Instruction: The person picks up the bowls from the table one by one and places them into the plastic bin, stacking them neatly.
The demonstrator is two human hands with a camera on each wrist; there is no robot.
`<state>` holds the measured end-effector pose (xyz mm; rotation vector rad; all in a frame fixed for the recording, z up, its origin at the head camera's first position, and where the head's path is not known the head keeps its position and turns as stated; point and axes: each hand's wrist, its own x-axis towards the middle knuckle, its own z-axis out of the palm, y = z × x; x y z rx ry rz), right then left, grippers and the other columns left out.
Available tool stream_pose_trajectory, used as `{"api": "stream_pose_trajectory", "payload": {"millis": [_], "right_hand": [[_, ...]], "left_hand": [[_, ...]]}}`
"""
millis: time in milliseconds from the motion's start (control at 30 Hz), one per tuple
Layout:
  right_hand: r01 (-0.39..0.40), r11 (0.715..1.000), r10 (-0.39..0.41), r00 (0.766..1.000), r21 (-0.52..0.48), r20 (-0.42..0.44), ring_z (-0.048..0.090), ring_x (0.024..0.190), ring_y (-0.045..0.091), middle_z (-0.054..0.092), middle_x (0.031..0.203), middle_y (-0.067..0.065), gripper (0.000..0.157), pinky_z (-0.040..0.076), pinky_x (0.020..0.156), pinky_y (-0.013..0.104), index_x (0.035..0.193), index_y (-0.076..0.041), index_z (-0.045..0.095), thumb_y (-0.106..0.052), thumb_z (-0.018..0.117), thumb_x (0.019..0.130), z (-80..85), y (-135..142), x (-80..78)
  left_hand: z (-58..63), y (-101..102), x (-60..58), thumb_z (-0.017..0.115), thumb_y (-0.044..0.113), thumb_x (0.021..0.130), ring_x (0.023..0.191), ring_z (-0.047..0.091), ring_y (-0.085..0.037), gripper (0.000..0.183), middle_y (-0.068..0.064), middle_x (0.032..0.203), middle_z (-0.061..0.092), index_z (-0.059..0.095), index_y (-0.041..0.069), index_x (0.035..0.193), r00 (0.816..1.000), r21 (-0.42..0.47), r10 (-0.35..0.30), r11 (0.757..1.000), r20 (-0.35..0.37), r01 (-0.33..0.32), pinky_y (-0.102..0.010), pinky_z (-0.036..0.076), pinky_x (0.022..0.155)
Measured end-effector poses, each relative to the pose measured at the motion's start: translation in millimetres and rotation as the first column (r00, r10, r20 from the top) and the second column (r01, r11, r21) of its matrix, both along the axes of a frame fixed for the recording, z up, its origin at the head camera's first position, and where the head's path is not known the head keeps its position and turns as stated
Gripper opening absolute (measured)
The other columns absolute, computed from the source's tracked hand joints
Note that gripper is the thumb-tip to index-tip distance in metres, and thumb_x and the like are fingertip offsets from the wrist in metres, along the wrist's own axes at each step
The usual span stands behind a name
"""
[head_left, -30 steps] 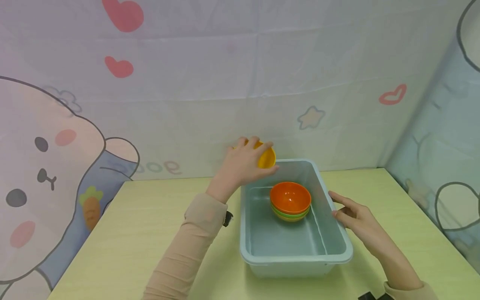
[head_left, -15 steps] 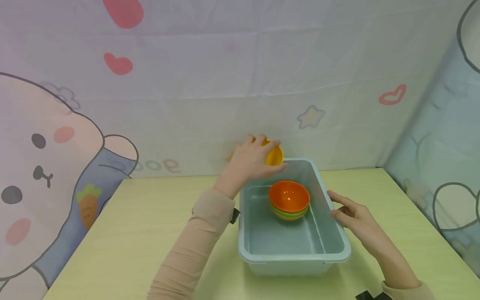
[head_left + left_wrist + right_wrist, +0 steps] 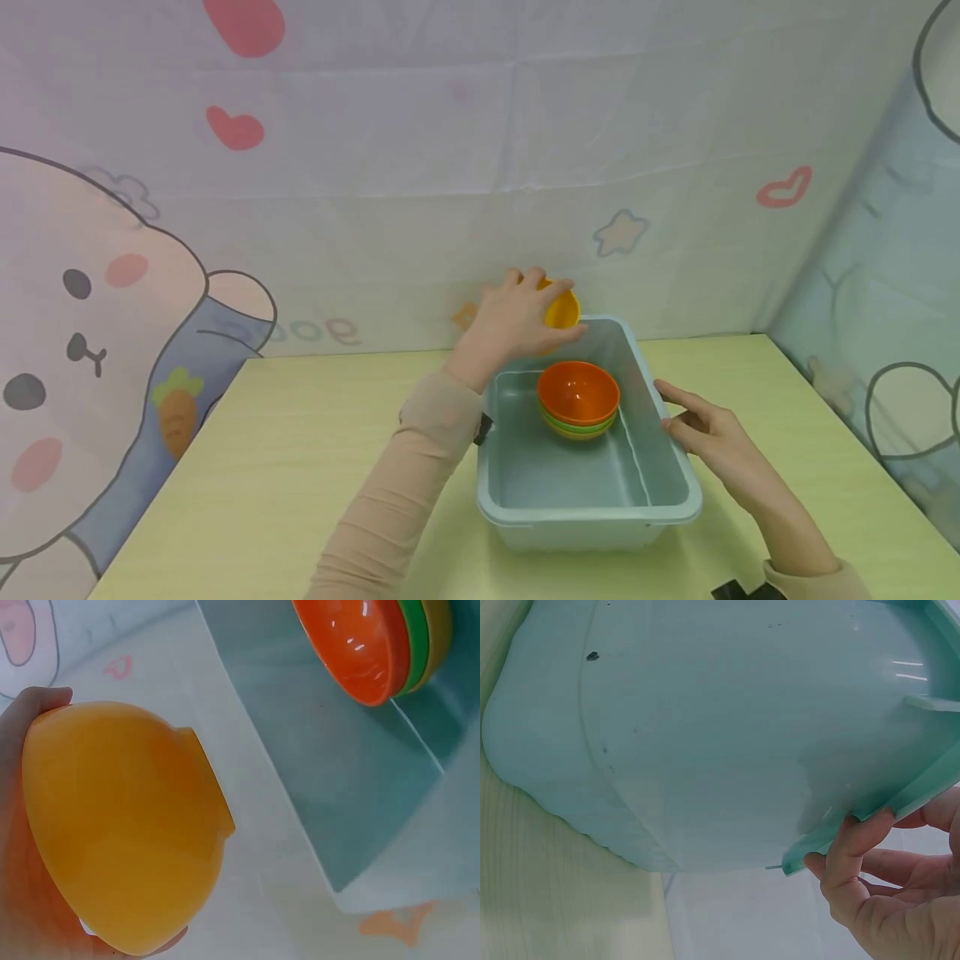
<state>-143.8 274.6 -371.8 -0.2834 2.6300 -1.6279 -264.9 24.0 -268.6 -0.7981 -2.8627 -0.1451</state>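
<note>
Over the far left corner of a pale blue-green plastic tub [image 3: 585,518], my left hand [image 3: 517,321] grips a yellow bowl [image 3: 564,310]. The bowl is tipped on its side; its rounded outside and foot face the left wrist camera. Inside the tub sits a stack of bowls, an orange bowl [image 3: 579,392] on top of a green bowl [image 3: 576,428] and a yellowish one. My right hand [image 3: 712,437] holds the tub's right rim, its fingers bent at the lip in the right wrist view.
The tub stands on a light yellow-green table [image 3: 315,450]. Behind the table hangs a printed cloth backdrop [image 3: 420,167], and another cloth [image 3: 877,275] borders the right side.
My left hand has carried the yellow bowl to the right, toward the tub's far end. My right hand stays at the rim, and the stacked bowls keep their place.
</note>
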Motion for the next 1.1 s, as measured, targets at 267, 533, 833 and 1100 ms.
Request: {"api": "stream_pose_trajectory", "payload": {"millis": [267, 533, 833, 1100], "right_hand": [[-0.005, 1.000, 0.005, 1.000, -0.004, -0.002, 0.060, 0.082, 0.009, 0.064, 0.097, 0.013, 0.056, 0.049, 0.076, 0.022, 0.150, -0.005, 0.030, -0.021, 0.050, 0.100, -0.3, 0.9, -0.2], [-0.006, 1.000, 0.006, 1.000, -0.002, 0.000, 0.060, 0.083, 0.008, 0.064, 0.098, 0.012, 0.057, 0.050, 0.076, 0.022, 0.151, -0.007, 0.030, -0.022, 0.050, 0.100, -0.3, 0.8, -0.5], [-0.012, 1.000, 0.012, 1.000, -0.007, 0.007, 0.060, 0.084, 0.007, 0.064, 0.100, 0.012, 0.057, 0.050, 0.076, 0.022, 0.151, -0.007, 0.030, -0.023, 0.050, 0.100, 0.7, 0.9, -0.6], [-0.014, 1.000, 0.014, 1.000, -0.001, 0.006, 0.061, 0.084, 0.008, 0.064, 0.102, 0.015, 0.057, 0.050, 0.076, 0.023, 0.151, -0.006, 0.029, -0.023, 0.050, 0.100, 1.3, 1.6, -0.1]], "left_hand": [[2.7, 12.7, 0.4, 0.044, 0.069, 0.087, 0.126, 0.041, -0.026, 0.067, 0.001, 0.143, 0.043, 0.037, 0.038, 0.146, 1.000, -0.023, 0.011, 1.000, 0.012, -0.011, -0.050, 0.044, 0.092], [-1.6, 25.0, 0.6, 0.043, 0.071, 0.087, 0.128, 0.041, -0.026, 0.068, 0.001, 0.146, 0.041, 0.035, 0.040, 0.146, 1.000, -0.054, 0.014, 0.998, 0.017, -0.013, -0.058, 0.040, 0.097], [-7.3, 36.6, 1.6, 0.043, 0.072, 0.087, 0.132, 0.039, -0.025, 0.067, 0.001, 0.148, 0.039, 0.035, 0.041, 0.146, 0.999, -0.055, 0.008, 0.998, 0.045, -0.006, -0.054, 0.041, 0.099], [-15.2, 44.3, 2.5, 0.044, 0.071, 0.087, 0.132, 0.038, -0.026, 0.067, 0.000, 0.150, 0.038, 0.035, 0.041, 0.146, 0.998, -0.055, 0.011, 0.998, 0.057, -0.007, -0.057, 0.037, 0.103]]}}
